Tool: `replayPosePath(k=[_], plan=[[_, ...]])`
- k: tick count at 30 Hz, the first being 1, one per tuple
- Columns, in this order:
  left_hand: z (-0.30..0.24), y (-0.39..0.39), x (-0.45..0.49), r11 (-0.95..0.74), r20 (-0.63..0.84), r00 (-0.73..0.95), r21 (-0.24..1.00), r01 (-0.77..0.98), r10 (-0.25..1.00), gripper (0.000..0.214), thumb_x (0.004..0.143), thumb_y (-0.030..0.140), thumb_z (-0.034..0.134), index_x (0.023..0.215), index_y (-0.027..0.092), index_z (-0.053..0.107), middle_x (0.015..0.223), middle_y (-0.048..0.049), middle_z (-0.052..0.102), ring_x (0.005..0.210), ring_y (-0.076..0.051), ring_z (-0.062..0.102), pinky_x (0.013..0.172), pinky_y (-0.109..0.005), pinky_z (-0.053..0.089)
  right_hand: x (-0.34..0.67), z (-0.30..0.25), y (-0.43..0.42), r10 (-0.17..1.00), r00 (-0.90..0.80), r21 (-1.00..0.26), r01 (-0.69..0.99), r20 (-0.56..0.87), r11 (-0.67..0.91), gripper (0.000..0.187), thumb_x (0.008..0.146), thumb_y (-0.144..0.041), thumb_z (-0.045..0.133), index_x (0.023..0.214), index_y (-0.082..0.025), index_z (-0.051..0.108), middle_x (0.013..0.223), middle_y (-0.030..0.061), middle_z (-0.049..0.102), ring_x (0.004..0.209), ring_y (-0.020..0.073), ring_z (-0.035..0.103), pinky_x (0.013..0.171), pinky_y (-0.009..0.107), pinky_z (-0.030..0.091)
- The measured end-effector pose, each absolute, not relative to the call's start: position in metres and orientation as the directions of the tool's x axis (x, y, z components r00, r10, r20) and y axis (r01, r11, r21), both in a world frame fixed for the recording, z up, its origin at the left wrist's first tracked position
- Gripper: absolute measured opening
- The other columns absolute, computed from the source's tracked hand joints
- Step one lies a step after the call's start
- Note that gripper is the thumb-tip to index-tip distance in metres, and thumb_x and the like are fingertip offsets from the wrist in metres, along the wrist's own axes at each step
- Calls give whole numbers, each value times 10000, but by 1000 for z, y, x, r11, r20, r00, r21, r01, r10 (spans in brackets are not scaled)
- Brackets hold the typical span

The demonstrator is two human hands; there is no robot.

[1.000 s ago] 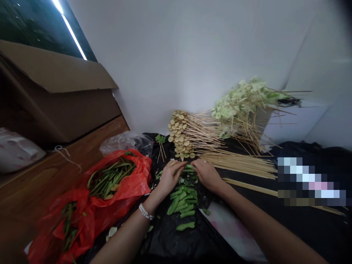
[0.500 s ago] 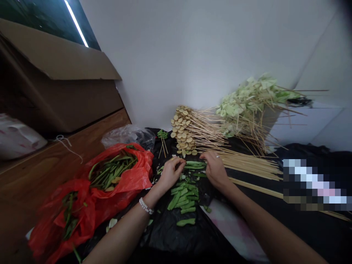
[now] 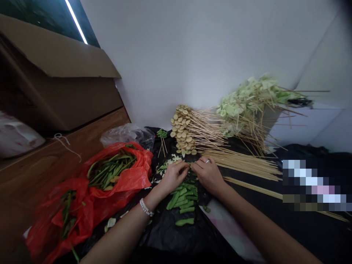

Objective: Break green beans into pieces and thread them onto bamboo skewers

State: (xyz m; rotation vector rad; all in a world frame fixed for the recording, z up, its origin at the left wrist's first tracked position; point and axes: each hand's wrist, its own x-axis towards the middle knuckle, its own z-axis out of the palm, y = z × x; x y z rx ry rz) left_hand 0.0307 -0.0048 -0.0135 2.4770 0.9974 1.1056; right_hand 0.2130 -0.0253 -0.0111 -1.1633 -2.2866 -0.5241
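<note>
My left hand (image 3: 172,176) and my right hand (image 3: 208,172) meet fingertip to fingertip over a heap of cut green bean pieces (image 3: 183,198) on black plastic sheeting (image 3: 176,234). Both hands are pinched closed on a green bean piece (image 3: 190,165) held between them. A beaded bracelet is on my left wrist and a ring on my right hand. Bare bamboo skewers (image 3: 244,165) lie just right of my right hand.
A red plastic bag (image 3: 90,194) of whole green beans sits to the left, with a clear bag (image 3: 128,134) behind it. Skewers of tan slices (image 3: 183,128) and of pale green leaves (image 3: 247,99) are stacked against the wall. A cardboard box (image 3: 60,88) stands at left.
My hands, apart half a second ago with a long bean between them, have drawn together until the fingertips meet. The view has barely shifted.
</note>
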Motion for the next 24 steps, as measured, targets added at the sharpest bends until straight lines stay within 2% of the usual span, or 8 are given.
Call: replayPosePath(k=[4, 7, 11, 14, 16, 19, 22, 24], plan=[[-12, -7, 33, -709, 563, 436, 502, 494, 702, 148, 811, 155, 508, 813, 160, 656, 671, -19, 580, 644, -130, 524, 617, -238, 394, 211, -11, -29, 613, -530, 121, 805, 585, 581, 142, 882, -135, 492, 846, -172, 624, 763, 57, 583, 817, 207, 442, 713, 333, 290], [-11, -7, 36, -626, 528, 337, 626, 466, 779, 116, 731, 143, 542, 732, 152, 658, 626, -5, 576, 568, -111, 492, 567, -229, 374, 208, -13, -31, 593, -548, 101, 779, 590, 619, 197, 885, -93, 448, 842, -164, 628, 750, 60, 568, 785, 202, 436, 695, 328, 313], [-9, -7, 39, -391, 336, 230, 883, 260, 913, 93, 669, 174, 560, 670, 134, 643, 599, 1, 577, 546, -103, 482, 533, -217, 365, 207, -13, -33, 559, -535, 83, 765, 633, 638, 268, 913, -102, 393, 847, -173, 643, 726, 58, 576, 759, 197, 444, 699, 326, 341], [-6, -8, 40, -201, 174, 227, 974, 104, 958, 116, 679, 217, 573, 696, 126, 641, 550, 25, 541, 491, -79, 434, 496, -201, 332, 207, -10, -34, 550, -487, 19, 760, 679, 650, 276, 930, -138, 393, 871, -186, 658, 733, 53, 612, 749, 186, 475, 706, 318, 367], [-5, -7, 41, -137, 123, 238, 990, 42, 963, 120, 689, 242, 584, 701, 130, 624, 534, 40, 515, 467, -65, 400, 475, -191, 309, 210, -6, -33, 562, -399, -105, 742, 724, 663, 244, 931, -172, 419, 914, -189, 662, 768, 54, 646, 773, 182, 516, 731, 316, 395], [-10, -3, 39, -91, 89, 226, 996, -3, 970, 113, 695, 252, 585, 687, 139, 582, 535, 49, 497, 455, -56, 375, 454, -181, 282, 217, 1, -29, 623, -130, -403, 658, 771, 636, 197, 925, -244, 462, 955, -200, 652, 871, 56, 680, 855, 185, 574, 809, 336, 432], [-17, 5, 33, -53, 64, 174, 996, -65, 983, 113, 723, 249, 550, 705, 140, 570, 607, 27, 548, 466, -54, 392, 443, -177, 272, 226, 8, -21, 761, 168, -750, 394, 627, 531, 190, 909, -340, 486, 945, -209, 619, 874, 42, 687, 792, 171, 613, 736, 328, 484], [-19, 7, 30, -64, 69, 174, 997, -36, 982, 181, 758, 279, 542, 645, 138, 553, 578, 23, 533, 461, -57, 393, 443, -181, 281, 231, 10, -15, 845, 227, -875, 154, 484, 460, 211, 880, -397, 513, 934, -206, 585, 797, 27, 681, 667, 149, 604, 607, 288, 492]])
